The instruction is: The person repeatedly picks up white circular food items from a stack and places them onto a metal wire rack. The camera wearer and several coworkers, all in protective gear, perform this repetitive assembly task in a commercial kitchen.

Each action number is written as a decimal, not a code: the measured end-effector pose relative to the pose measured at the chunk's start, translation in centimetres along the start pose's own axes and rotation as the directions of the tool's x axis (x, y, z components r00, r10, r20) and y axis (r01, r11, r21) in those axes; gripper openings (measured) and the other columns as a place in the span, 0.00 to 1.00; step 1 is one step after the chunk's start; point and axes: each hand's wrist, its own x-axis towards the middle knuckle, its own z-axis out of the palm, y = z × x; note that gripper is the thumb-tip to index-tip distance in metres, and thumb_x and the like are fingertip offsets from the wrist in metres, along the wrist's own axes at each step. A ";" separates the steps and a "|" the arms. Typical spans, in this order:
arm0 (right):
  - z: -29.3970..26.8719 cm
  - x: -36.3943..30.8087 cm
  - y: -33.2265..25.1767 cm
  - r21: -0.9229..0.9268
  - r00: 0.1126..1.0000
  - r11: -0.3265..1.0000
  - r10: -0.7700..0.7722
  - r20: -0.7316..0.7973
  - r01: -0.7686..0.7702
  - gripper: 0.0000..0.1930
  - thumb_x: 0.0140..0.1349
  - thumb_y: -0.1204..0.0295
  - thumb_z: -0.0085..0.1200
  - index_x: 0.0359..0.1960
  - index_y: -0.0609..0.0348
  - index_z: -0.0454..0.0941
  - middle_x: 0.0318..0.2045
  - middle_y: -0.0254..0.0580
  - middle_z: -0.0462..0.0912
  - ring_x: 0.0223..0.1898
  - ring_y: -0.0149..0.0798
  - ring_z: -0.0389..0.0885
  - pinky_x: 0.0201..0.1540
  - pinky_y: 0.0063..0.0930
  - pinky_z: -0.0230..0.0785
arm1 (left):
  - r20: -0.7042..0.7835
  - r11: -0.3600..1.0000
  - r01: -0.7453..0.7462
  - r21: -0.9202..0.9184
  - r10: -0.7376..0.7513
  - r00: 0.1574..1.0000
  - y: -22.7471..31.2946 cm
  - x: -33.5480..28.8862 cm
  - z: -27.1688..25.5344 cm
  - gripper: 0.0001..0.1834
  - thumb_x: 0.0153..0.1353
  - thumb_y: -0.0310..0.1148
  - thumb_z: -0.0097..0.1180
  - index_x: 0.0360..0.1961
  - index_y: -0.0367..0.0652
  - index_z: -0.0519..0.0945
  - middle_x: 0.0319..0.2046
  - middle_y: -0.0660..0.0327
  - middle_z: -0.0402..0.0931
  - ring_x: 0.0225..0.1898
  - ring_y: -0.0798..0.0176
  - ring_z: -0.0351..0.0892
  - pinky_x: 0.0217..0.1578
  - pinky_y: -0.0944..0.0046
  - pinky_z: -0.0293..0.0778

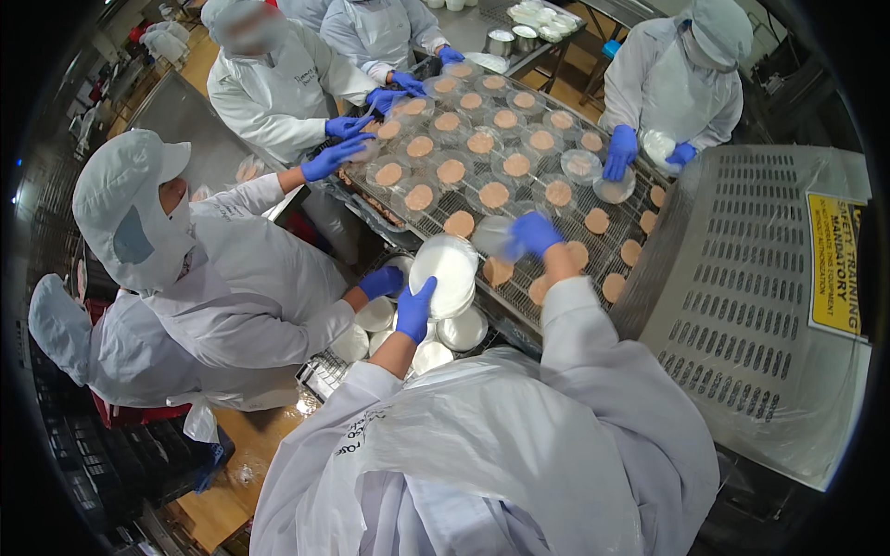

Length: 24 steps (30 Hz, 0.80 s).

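My left hand [414,309], in a blue glove, grips a stack of white round wrappers [445,269] tilted up beside the conveyor's near edge. Out over the belt, my right hand [535,233], gloved in blue and smeared by motion, holds a thin translucent round wrapper [492,237] by its edge. Under and around that wrapper, tan round patties [459,223] lie in rows on the wire mesh conveyor [565,239]. Farther up the belt, many patties sit with translucent round wrappers [494,193] on or around them.
Stacked white rounds [463,328] stand below my left hand. A perforated metal guard [742,278] with a yellow sign borders the belt on the right. Co-workers in white line the left [241,269] and far sides, their blue gloves over the belt; another person [672,83] works at the right.
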 end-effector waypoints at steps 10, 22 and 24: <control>9.9 -4.5 21.8 0.276 0.555 0.717 0.679 -0.480 -0.640 0.15 0.60 0.67 0.46 0.46 0.59 0.76 0.42 0.59 0.79 0.42 0.55 0.79 0.42 0.44 0.72 | 0.049 0.999 0.052 0.006 -0.052 0.997 0.4 -0.9 1.3 0.27 0.57 0.34 0.60 0.54 0.33 0.69 0.49 0.54 0.74 0.48 0.60 0.75 0.48 0.62 0.72; 1.1 -0.1 -10.8 0.468 0.981 0.881 0.141 -0.129 -0.065 0.26 0.53 0.51 0.56 0.44 0.62 0.77 0.40 0.56 0.80 0.42 0.54 0.79 0.47 0.41 0.70 | 0.075 0.999 0.041 0.033 -0.044 0.996 1.5 0.6 -0.5 0.27 0.57 0.35 0.59 0.55 0.32 0.68 0.48 0.54 0.74 0.47 0.61 0.76 0.47 0.63 0.73; 2.5 0.7 -9.7 0.498 0.972 0.857 0.211 -0.108 -0.131 0.24 0.54 0.53 0.54 0.42 0.62 0.78 0.39 0.55 0.80 0.40 0.53 0.80 0.46 0.41 0.70 | 0.070 0.999 0.024 0.029 -0.026 0.997 0.7 0.8 -0.3 0.27 0.57 0.35 0.59 0.55 0.33 0.68 0.48 0.54 0.74 0.46 0.61 0.76 0.47 0.63 0.73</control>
